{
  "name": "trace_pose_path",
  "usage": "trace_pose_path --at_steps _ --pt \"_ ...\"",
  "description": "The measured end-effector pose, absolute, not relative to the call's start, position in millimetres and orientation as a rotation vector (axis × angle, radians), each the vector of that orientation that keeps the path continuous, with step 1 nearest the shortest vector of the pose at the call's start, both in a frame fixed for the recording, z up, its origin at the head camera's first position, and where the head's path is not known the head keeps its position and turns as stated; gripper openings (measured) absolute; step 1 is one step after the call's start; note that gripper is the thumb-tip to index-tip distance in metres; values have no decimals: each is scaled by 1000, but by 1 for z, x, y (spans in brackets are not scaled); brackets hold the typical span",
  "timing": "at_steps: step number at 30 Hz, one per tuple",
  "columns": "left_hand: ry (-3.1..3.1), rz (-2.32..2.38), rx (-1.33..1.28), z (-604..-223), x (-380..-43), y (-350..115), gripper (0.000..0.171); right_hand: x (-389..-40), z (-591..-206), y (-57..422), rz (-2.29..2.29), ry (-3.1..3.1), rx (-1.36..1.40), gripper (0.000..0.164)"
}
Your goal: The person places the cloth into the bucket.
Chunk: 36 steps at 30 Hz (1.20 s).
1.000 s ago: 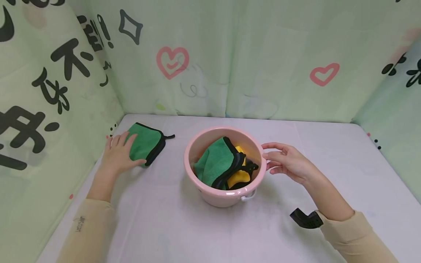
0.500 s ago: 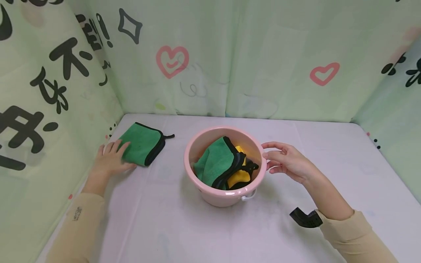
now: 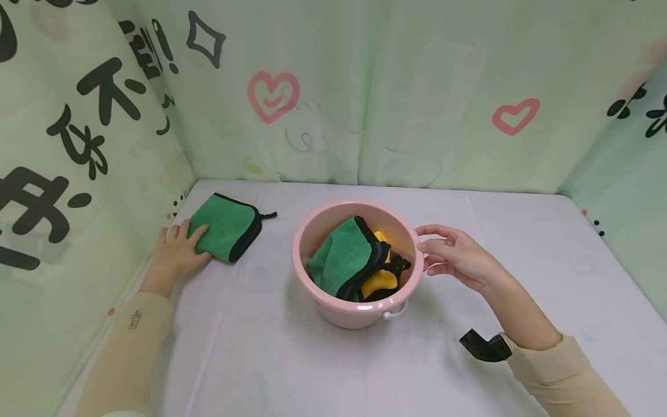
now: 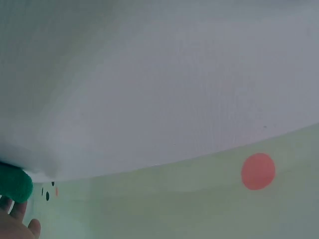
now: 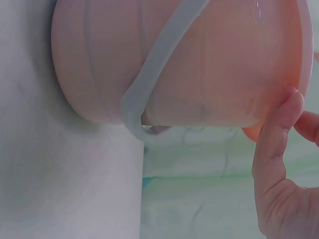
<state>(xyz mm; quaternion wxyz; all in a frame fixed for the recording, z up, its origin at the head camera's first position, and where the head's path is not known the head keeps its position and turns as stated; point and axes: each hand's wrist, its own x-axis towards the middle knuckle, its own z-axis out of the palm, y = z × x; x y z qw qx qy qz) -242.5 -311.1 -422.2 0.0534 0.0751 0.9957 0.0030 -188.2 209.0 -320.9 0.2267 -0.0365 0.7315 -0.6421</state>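
Note:
A folded green towel (image 3: 224, 226) with black edging and a black hanging loop lies at the back left of the table. My left hand (image 3: 177, 252) touches its near left corner with spread fingers; in the left wrist view the fingers (image 4: 19, 211) are right at the rounded green edge. Mid-table stands a pink bucket (image 3: 354, 310). Inside it sit another green towel (image 3: 341, 258) with black edging and a yellow cloth (image 3: 380, 281). My right hand (image 3: 458, 258) rests its fingertips lightly against the bucket's right rim, as the right wrist view shows with a fingertip (image 5: 291, 99) below the lip.
A pale handle (image 5: 159, 59) hangs down the bucket's side. The white table (image 3: 292, 370) is enclosed by pale green printed curtains (image 3: 443, 116) at the back and both sides. A black strap (image 3: 484, 347) sticks out from the right sleeve.
My left hand has drawn back to the left and nearer, from over the green towel to its corner. The right hand and bucket have stayed put.

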Motion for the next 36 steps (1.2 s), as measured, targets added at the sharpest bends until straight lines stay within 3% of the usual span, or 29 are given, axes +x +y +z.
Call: trace_pose_path --at_steps 9,16,25,36 --pt "3164 -207 304 -432 -247 -304 54 -188 -321 209 -1743 2050 -91 46" --pt "3170 -301 290 -435 -251 -300 55 -188 -321 211 -1741 2061 -102 44" --pt "3203 -277 261 -435 -249 -299 52 -189 -321 209 -1732 2075 -92 44" --pt "3430 -163 295 -420 -251 -287 37 -189 -322 210 -1743 2066 -111 42"
